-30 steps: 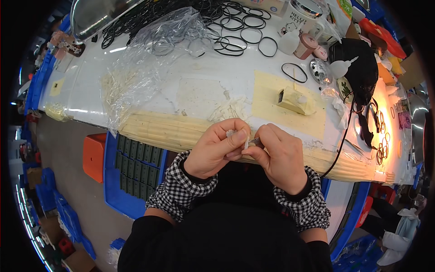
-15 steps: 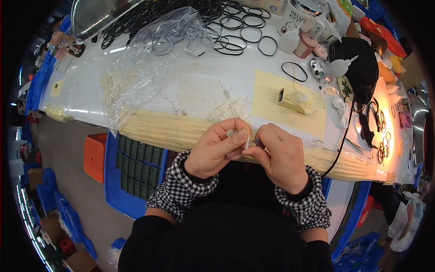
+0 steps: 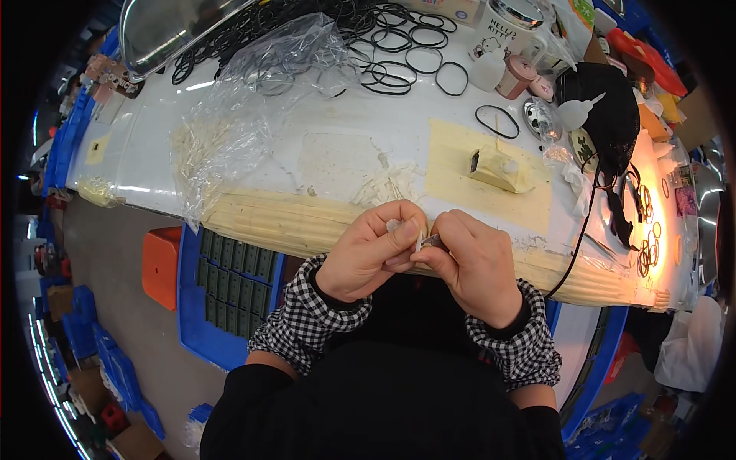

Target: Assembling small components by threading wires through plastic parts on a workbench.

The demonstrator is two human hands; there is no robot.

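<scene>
White workbench [image 3: 322,153], taped front edge; clear plastic bag [image 3: 253,92], black rubber rings [image 3: 399,46] behind. Left hand [image 3: 372,253], right hand [image 3: 471,264] both pinch small pale part [image 3: 423,240] at bench edge. Likely mid-assembly; next move needs fine fingertip alignment.

A big clear plastic bag [image 3: 253,100] lies crumpled on the white table [image 3: 153,146], to the left. Small pale bits show through it. A smaller clear bag [image 3: 96,190] with pale bits sits at the table's left edge. At the far side stands a white mug [image 3: 510,27] with a printed label. No screens or signs show.
</scene>
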